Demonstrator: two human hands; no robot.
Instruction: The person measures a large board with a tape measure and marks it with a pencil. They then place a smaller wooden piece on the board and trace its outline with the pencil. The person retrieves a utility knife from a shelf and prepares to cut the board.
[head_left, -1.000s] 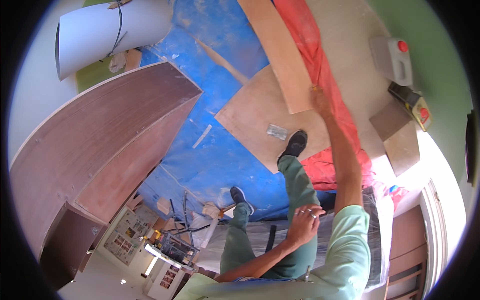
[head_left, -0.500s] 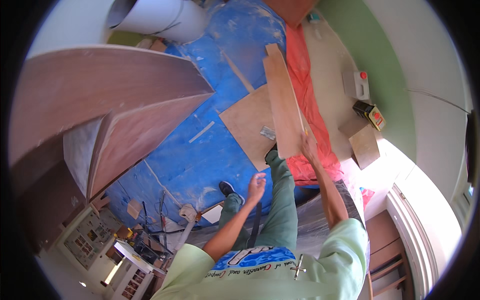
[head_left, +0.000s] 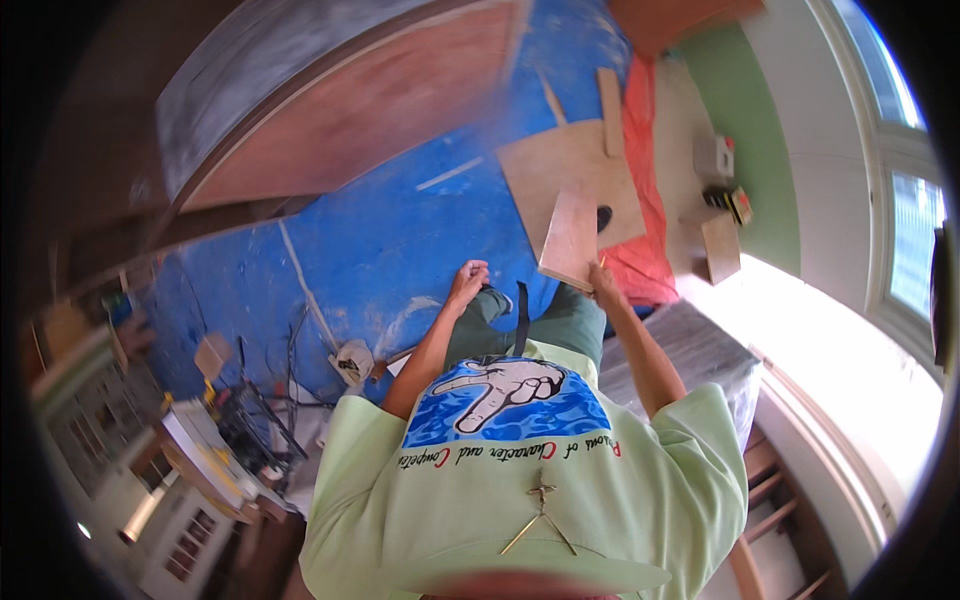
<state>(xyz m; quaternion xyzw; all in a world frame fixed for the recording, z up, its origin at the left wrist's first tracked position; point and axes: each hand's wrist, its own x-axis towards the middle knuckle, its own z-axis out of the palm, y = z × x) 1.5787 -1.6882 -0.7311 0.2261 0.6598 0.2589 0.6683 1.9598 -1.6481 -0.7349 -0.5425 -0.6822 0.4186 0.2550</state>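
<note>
My right hand (head_left: 605,282) grips a pale plywood board (head_left: 568,235) at its right edge, with a thin yellow item by my fingers. The board hangs tilted in front of my thighs, partly over a larger square plywood sheet (head_left: 530,170) lying on the floor. My dark shoe (head_left: 604,216) shows just right of the held board. My left hand (head_left: 470,280) is over my left leg, apart from the board, fingers loosely bent with nothing visible in them. A narrow wooden strip (head_left: 609,110) lies at the far end of the sheet.
Blue sheeting (head_left: 350,240) covers the floor, with red sheeting (head_left: 645,270) along its right. A large wooden panel unit (head_left: 350,105) stands left. Containers (head_left: 714,157) stand by the right wall, beside a window (head_left: 912,230). Tools and clutter (head_left: 240,430) lie lower left.
My right hand has pulled the board back from the floor sheet toward my body. My left hand has moved left, away from it. The view has shifted, showing more of my shirt and the window.
</note>
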